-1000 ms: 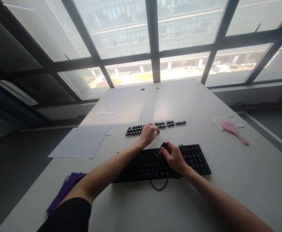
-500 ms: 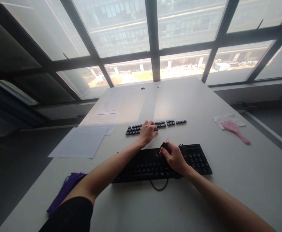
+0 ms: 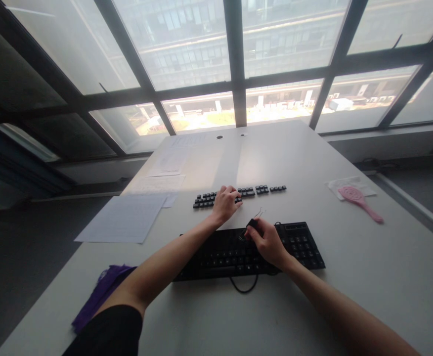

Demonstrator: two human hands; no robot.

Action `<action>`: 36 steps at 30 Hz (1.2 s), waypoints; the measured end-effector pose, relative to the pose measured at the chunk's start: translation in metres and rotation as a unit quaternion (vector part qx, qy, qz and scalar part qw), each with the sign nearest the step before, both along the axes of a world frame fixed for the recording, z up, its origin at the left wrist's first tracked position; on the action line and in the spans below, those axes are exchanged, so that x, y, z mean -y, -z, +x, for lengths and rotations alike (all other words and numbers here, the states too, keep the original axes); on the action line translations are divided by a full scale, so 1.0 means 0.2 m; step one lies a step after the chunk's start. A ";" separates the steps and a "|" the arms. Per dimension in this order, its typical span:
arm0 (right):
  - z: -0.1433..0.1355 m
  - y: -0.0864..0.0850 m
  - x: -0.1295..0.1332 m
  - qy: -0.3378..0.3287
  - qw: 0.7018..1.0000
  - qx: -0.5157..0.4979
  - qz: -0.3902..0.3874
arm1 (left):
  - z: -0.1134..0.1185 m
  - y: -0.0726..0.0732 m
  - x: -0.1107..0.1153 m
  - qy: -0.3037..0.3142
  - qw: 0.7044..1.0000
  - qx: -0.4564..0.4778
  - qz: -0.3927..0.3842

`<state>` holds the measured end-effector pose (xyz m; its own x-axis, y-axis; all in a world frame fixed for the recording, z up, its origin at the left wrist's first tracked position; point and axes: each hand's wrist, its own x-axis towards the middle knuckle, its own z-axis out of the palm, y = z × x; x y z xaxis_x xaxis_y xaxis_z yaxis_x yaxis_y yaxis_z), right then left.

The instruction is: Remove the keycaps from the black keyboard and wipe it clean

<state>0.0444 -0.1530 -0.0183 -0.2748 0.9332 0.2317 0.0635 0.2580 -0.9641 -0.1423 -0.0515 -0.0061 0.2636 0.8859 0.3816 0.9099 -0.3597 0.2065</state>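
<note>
My left hand (image 3: 226, 203) is over the rows of loose black keycaps (image 3: 206, 199), its fingers curled down and closed on a keycap (image 3: 238, 200) that still rests in the row. In my right hand (image 3: 266, 241) is a keycap puller with a black handle (image 3: 252, 223) and thin wire loops, pinched between thumb and fingers. This hand hovers above the black keyboard (image 3: 227, 271). Much of the keyboard's upper left part looks bare of caps, while the lower rows and number pad (image 3: 305, 247) carry theirs. My left forearm covers its left side.
A purple cloth (image 3: 100, 296) lies beneath my left arm. Printed sheets (image 3: 122, 217) spread along the table's left edge. To the right, a pink hairbrush (image 3: 359, 201) lies partly on a clear plastic bag (image 3: 367, 187). A cable (image 3: 244, 291) loops out in front of the keyboard.
</note>
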 end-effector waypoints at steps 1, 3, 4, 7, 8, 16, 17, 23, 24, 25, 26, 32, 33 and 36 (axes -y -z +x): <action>0.00 0.00 0.00 0.005 1.000 -0.010 -0.001 | 0.00 -0.02 0.02 -0.002 1.000 0.008 0.007; 0.00 0.01 -0.01 0.022 0.999 -0.033 -0.004 | -0.01 -0.07 0.07 -0.003 0.999 0.027 0.020; -0.01 0.01 -0.01 0.031 0.998 -0.045 -0.005 | -0.01 -0.09 0.11 -0.003 0.999 0.037 0.025; 0.00 0.00 -0.02 0.049 0.996 -0.071 -0.009 | 0.00 -0.15 0.27 0.003 0.998 0.060 0.023; 0.01 0.00 -0.02 0.049 0.996 -0.071 -0.007 | 0.01 -0.16 0.33 0.006 0.998 0.068 0.015; 0.08 -0.07 -0.01 -0.026 0.990 0.086 0.107 | 0.09 -0.08 0.67 0.027 0.987 0.139 -0.080; 0.07 -0.07 0.00 -0.040 0.988 0.096 0.115 | 0.09 -0.06 0.68 0.029 0.985 0.146 -0.088; 0.06 -0.05 0.04 -0.116 0.965 0.170 0.163 | 0.07 0.00 0.69 0.047 0.980 0.165 -0.099; 0.06 -0.04 0.04 -0.122 0.960 0.181 0.178 | 0.07 -0.01 0.69 0.054 0.980 0.165 -0.101; 0.07 -0.03 0.05 -0.123 0.955 0.189 0.194 | 0.08 -0.01 0.70 0.062 0.979 0.163 -0.104; 0.08 -0.02 0.05 -0.121 0.950 0.196 0.211 | 0.08 -0.02 0.70 0.071 0.978 0.161 -0.108; 0.11 0.03 0.05 -0.090 0.963 0.160 0.199 | 0.08 -0.04 0.72 0.085 0.978 0.152 -0.113; 0.11 0.03 0.05 -0.081 0.970 0.143 0.180 | 0.08 -0.04 0.72 0.086 0.978 0.152 -0.115; 0.10 0.02 0.04 -0.063 0.981 0.116 0.141 | 0.07 -0.01 0.71 0.091 0.976 0.154 -0.126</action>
<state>0.0653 -0.1604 -0.0226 -0.4603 0.7957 0.3936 0.2229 0.5328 -0.8164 -0.1277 -0.1929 -0.0035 0.3328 0.9109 0.2440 0.7157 -0.4124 0.5637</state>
